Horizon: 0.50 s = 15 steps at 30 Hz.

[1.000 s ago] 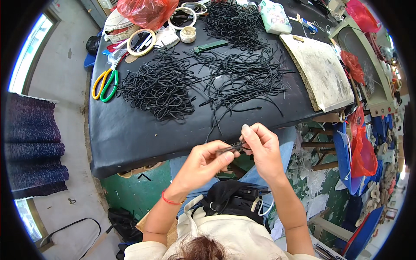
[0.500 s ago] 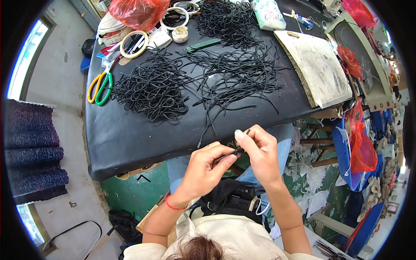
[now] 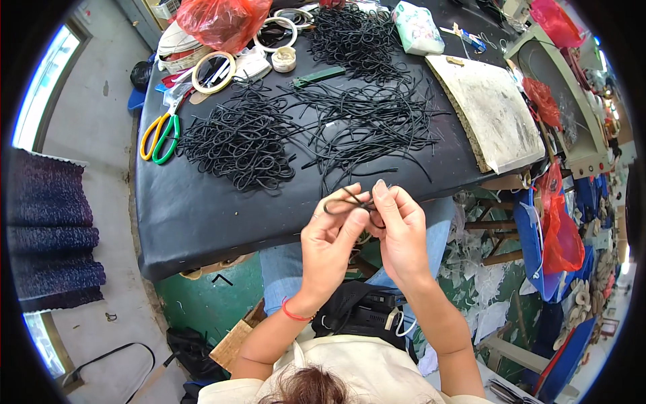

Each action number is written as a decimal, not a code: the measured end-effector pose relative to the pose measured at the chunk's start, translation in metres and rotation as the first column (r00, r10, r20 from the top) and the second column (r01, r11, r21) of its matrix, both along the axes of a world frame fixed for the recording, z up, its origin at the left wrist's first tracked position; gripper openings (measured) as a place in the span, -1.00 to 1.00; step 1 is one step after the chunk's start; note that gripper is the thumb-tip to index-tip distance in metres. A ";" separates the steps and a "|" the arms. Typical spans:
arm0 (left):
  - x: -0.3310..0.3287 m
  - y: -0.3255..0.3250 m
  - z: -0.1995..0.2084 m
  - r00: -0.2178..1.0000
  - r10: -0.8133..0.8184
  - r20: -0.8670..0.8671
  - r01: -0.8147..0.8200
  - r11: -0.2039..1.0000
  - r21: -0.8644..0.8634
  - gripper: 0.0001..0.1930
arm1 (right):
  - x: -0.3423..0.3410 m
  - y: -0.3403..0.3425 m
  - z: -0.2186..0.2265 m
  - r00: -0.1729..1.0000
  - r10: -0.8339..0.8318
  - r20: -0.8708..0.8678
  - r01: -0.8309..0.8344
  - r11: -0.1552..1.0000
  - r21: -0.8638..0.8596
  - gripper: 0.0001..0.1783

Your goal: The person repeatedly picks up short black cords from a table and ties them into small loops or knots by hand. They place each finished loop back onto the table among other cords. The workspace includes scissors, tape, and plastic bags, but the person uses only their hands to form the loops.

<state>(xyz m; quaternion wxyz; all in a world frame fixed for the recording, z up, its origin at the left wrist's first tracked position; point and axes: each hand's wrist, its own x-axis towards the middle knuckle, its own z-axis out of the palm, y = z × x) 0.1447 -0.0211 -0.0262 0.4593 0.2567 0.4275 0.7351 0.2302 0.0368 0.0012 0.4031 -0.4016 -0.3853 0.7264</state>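
A thin black cord, bent into bow-like loops, is pinched between both my hands just over the table's near edge. My left hand grips it with thumb and fingers, a loop sticking out to the left. Thumb and forefinger of my right hand are closed on the cord's other side; the crossing at the middle is partly covered by fingertips. Beyond them lies a loose spread of straight black cords. To its left is a heap of looped black cords, and another dark cord pile sits farther back.
Scissors with yellow and green handles lie at the table's left edge. Tape rolls, a small round tub and a red plastic bag crowd the back left. A worn pale board lies on the right, near a white packet.
Both hands have risen slightly and turned, the left more upright. The cord between them now shows open loops, where before it was mostly covered by the fingers.
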 end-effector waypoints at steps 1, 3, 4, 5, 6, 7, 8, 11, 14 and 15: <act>-0.002 0.002 0.005 0.998 0.024 0.054 -0.024 1.000 -0.001 -0.81 | 0.002 -0.002 -0.002 0.999 0.025 0.042 -0.026 0.999 0.022 -0.73; -0.009 0.001 0.013 0.992 -0.044 0.118 0.052 0.996 -0.067 -0.82 | 0.002 -0.003 0.003 0.997 -0.010 0.078 0.001 0.994 0.111 -0.79; -0.014 -0.001 0.017 0.986 -0.077 0.151 0.093 0.991 -0.098 -0.82 | 0.002 -0.003 0.006 0.995 -0.030 0.094 0.015 0.988 0.157 -0.81; -0.018 -0.001 0.018 0.980 -0.109 0.166 0.129 0.986 -0.110 -0.82 | 0.008 0.001 0.000 0.989 -0.063 0.137 0.033 0.978 0.207 -0.86; -0.021 -0.002 0.019 0.977 -0.140 0.158 0.160 0.980 -0.122 -0.82 | 0.009 0.005 0.001 0.987 -0.049 0.154 0.009 0.968 0.252 -0.83; -0.022 -0.002 0.019 0.972 -0.175 0.155 0.196 0.972 -0.132 -0.82 | 0.007 0.006 0.003 0.990 0.030 0.135 -0.063 0.968 0.242 -0.80; -0.023 -0.003 0.019 0.966 -0.210 0.151 0.232 0.962 -0.143 -0.82 | 0.005 0.007 0.005 0.987 0.109 0.115 -0.134 0.963 0.234 -0.78; -0.024 -0.004 0.017 0.964 -0.241 0.110 0.255 0.956 -0.148 -0.88 | 0.005 0.007 0.009 0.961 0.251 0.115 -0.269 0.945 0.184 -0.83; -0.021 -0.005 0.019 0.962 -0.252 0.109 0.267 0.949 -0.166 -0.91 | 0.005 0.007 0.005 0.969 0.235 0.075 -0.243 0.961 0.133 -0.81; -0.021 -0.005 0.018 0.959 -0.263 0.106 0.278 0.947 -0.162 -0.91 | 0.005 0.006 0.004 0.972 0.226 0.060 -0.232 0.965 0.120 -0.80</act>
